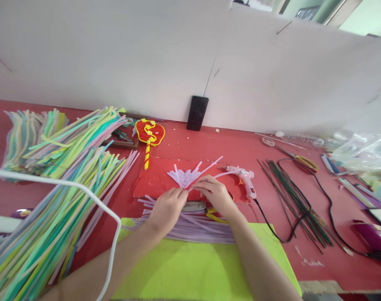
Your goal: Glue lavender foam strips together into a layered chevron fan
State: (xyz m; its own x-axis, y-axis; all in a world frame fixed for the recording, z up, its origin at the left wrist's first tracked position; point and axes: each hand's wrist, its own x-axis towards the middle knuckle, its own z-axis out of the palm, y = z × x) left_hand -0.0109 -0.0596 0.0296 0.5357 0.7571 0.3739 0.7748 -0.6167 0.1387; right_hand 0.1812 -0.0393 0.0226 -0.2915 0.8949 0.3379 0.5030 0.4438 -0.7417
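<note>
far left: a loose heap of pastel stems (52, 188) spills across the red table (303, 259), well apart from the work. a red-and-yellow ornament (149, 133) lies just behind the red card (153, 184). left hand (167, 209) and right hand (216, 194) meet fingertip to fingertip, both pinching the base of the lilac fan (186, 175), which lies flat on the card, strips splayed away from me. more lilac stems (196, 228) sit under the wrists, at the edge of the green mat (193, 267). the glue gun (245, 180) rests just beside the right hand, nozzle toward the fan. risks, my judgement: if either pinch slackens, the strips could spring apart; a knuckle drifting right could meet a possibly hot nozzle; the cord (267, 220) could snag a wrist. green wires (290, 196) lie further right.
</note>
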